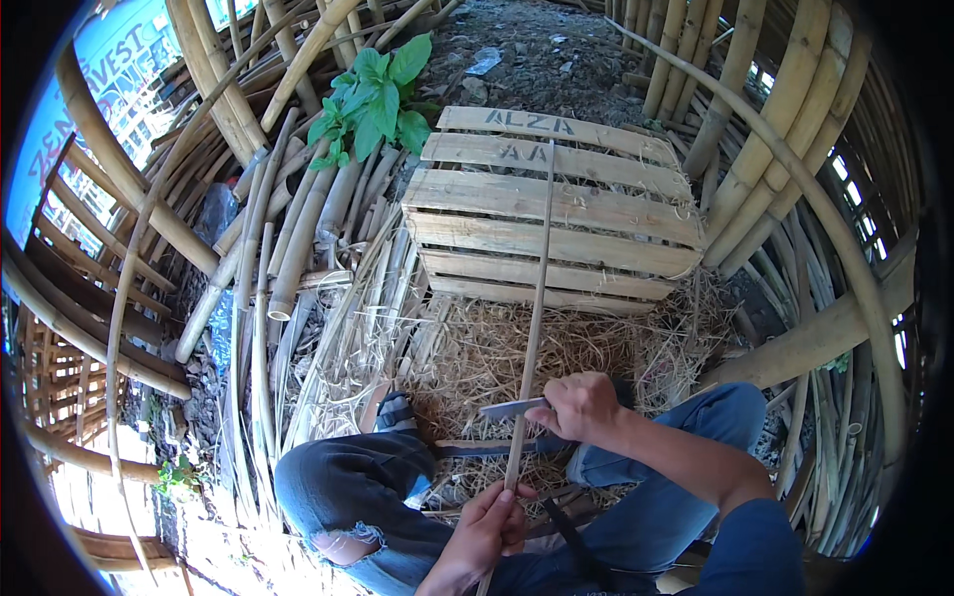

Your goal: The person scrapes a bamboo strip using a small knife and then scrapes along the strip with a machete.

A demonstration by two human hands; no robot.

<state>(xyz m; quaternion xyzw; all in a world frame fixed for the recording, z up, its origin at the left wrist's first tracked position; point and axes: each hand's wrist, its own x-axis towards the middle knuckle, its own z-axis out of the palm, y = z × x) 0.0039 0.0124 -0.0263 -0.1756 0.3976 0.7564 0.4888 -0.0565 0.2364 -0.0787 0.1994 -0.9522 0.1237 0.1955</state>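
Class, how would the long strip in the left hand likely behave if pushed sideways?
The strip is probably light, being slender. It's probably not floppy: it runs nearly straight from the left hand. Its narrow far end might flex.

I'm looking into what seems a rough bamboo workshop! Poles [298,243] crowd both sides, with shavings [487,348] strewn by a wooden crate [596,210].

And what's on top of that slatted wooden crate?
A thin bamboo strip extends over the crate, with pale shavings scattered toward its right side. Whether the strip touches it is unclear; the slats mostly hide its inside.
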